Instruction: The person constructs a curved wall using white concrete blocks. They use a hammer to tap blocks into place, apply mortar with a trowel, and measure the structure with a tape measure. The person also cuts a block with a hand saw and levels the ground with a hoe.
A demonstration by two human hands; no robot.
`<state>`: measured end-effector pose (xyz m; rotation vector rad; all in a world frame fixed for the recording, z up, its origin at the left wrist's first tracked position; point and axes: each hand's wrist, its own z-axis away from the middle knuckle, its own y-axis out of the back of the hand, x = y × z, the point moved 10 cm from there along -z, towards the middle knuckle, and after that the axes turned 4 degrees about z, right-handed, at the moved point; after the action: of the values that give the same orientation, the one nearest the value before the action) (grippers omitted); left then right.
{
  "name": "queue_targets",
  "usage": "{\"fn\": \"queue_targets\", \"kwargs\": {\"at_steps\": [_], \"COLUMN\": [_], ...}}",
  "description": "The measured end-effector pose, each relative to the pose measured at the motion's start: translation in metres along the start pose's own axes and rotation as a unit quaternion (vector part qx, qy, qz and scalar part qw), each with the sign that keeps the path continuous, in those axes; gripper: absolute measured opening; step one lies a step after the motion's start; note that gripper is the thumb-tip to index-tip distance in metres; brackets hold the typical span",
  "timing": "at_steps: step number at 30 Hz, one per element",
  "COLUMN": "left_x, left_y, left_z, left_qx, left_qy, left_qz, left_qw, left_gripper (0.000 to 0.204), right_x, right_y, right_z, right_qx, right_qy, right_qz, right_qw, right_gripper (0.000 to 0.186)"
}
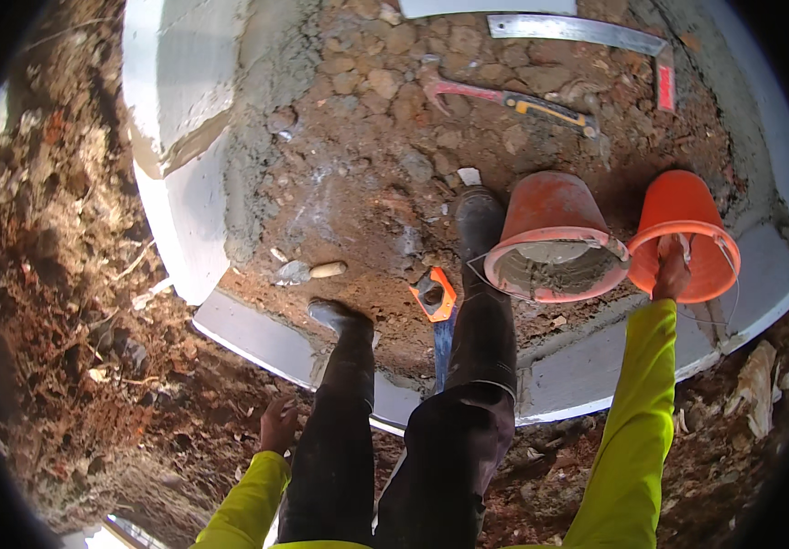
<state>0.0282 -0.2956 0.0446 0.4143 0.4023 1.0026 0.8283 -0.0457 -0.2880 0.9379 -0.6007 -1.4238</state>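
My right hand reaches down into the bright orange bucket at the right. Its fingers look closed near something pale inside, too small to name. Beside that bucket stands a duller, reddish bucket holding grey wet mortar, its rim close to the orange one. My left hand hangs low by my left leg with its fingers loosely apart and nothing visible in them. A handsaw with an orange handle leans blade-down between my boots. A trowel with a wooden handle lies near my left boot.
A claw hammer and a metal try square lie on the stony soil ahead. Pale block walls with grey mortar surround the pit, left, near and right. Rough earth with roots slopes outside at the left.
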Motion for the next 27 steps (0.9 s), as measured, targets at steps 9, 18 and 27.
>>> {"fn": "queue_targets", "kwargs": {"at_steps": [9,18,27], "left_x": [0.150,0.249,0.067], "left_y": [-0.023,0.013,-0.044], "left_z": [0.019,0.122,0.069], "left_qx": [-0.014,-0.032,-0.047], "left_qy": [-0.153,-0.342,-0.017], "left_qz": [0.281,0.425,0.900], "left_qw": [0.947,0.837,0.432], "left_gripper": [0.031,0.059,0.034], "right_x": [-0.001,-0.125,-0.043], "right_y": [0.163,0.066,-0.004], "right_z": [0.217,0.589,0.839], "right_qx": [-0.072,-0.559,-0.561], "right_qy": [0.106,0.355,0.617], "right_qz": [-0.076,0.299,0.253], "right_qw": [0.989,0.687,0.491], "right_gripper": [0.050,0.060,0.056]}}
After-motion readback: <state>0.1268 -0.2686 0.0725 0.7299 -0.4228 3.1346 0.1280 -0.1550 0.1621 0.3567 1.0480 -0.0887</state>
